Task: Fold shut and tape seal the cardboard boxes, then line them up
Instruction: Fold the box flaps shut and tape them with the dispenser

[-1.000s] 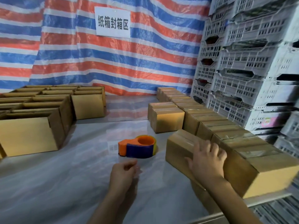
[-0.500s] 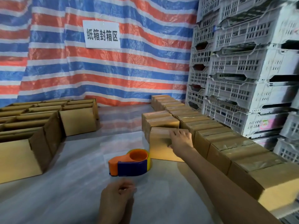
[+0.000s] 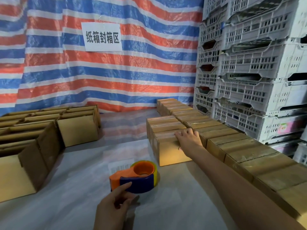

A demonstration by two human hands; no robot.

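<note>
A sealed cardboard box (image 3: pixel 169 152) stands as the nearest one in a short second row, beside a long line of sealed boxes (image 3: pixel 240 146) along the right. My right hand (image 3: pixel 188 138) is draped over its top front edge, fingers spread on the taped lid. An orange, blue and yellow tape dispenser (image 3: pixel 137 177) lies on the table in front of me. My left hand (image 3: pixel 114 208) is just below it, loosely curled and holding nothing, with the index fingertip at the blue side of the dispenser.
Several open-topped boxes (image 3: pixel 33 143) fill the left side of the plastic-covered table (image 3: pixel 74 193). Stacked white plastic crates (image 3: pixel 249 83) rise behind the sealed line on the right. A striped tarp with a white sign (image 3: pixel 103 37) closes the back.
My right hand carried the box from near the table's front right edge out to the second row and set it upright there. My left hand moved up to the dispenser.
</note>
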